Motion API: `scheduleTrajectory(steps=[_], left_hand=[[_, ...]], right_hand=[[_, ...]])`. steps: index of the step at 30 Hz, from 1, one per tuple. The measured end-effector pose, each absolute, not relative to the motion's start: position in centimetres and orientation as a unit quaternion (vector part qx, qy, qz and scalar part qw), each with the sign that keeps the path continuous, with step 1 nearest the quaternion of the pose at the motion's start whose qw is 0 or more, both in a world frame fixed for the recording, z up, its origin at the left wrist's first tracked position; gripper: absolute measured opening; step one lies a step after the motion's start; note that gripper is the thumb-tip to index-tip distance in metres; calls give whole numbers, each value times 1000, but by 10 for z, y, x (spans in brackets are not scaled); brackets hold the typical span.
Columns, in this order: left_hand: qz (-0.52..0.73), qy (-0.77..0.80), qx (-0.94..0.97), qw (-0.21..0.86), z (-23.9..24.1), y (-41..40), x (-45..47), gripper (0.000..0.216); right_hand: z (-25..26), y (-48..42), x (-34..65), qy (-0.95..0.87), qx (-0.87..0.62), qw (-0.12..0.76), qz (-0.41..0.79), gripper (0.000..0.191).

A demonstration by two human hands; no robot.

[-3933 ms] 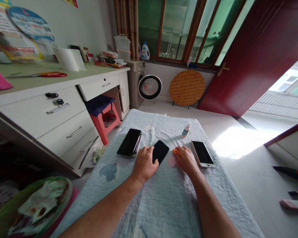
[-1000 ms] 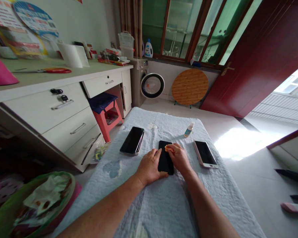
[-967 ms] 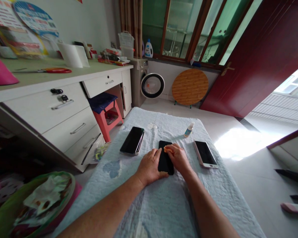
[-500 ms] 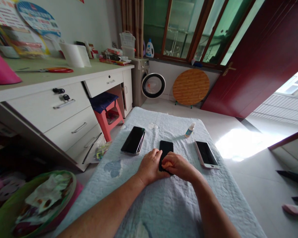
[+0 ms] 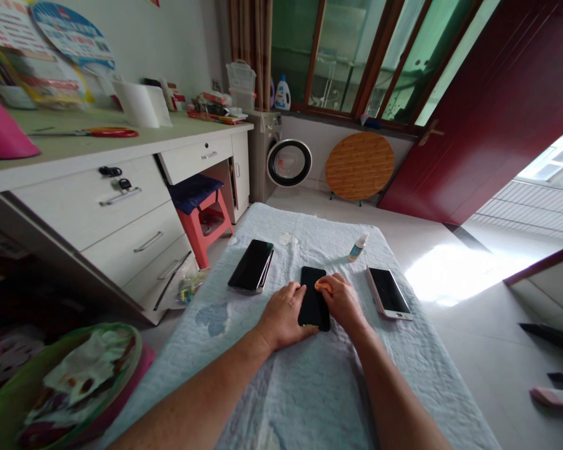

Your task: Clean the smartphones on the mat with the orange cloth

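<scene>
I see my left hand [image 5: 281, 314] lying flat and spread on the pale blue quilted cloth [image 5: 309, 387] that covers the table, with its fingertips against the left edge of the black phone [image 5: 313, 300]. That phone lies screen up in the middle of the cloth, between my two hands. My right hand [image 5: 343, 301] is curled, pinching a small orange pad [image 5: 322, 286] against the far right part of the screen. A second dark phone [image 5: 252, 265] lies to the far left, apart from my left hand. A white-rimmed phone [image 5: 388, 291] lies just right of my right hand. A small bottle [image 5: 358, 246] stands farther off, beyond the phones. A green basin [image 5: 9, 406] sits near left, off the table.
</scene>
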State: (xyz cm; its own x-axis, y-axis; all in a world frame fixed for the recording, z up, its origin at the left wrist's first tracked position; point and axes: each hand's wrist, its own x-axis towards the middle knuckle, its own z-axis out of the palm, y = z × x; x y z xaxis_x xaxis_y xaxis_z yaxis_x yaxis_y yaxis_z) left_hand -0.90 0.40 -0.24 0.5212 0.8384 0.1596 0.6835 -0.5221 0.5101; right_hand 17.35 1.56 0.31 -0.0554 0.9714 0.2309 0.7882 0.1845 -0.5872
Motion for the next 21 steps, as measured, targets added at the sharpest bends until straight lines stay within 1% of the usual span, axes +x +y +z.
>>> scheduleTrajectory(steps=[2,9,13,16,21], left_hand=[[199,448,848,202,-3,4,-9,81],[192,451,846,207,-6,6,-9,88],[179,446,853,203,-4,7,-10,90],[173,446,855,202,-2,7,-9,90],[180,451,849,206,-4,7,-9,88]], right_hand=[[7,13,171,-728,-600,284,170,18],[30,-1,169,-778,-522,208,282,25],[32,-1,173,-780,-504,193,316,23],[25,4,177,-765,-534,216,288,21],[10,21,183,-745,-593,242,187,17]])
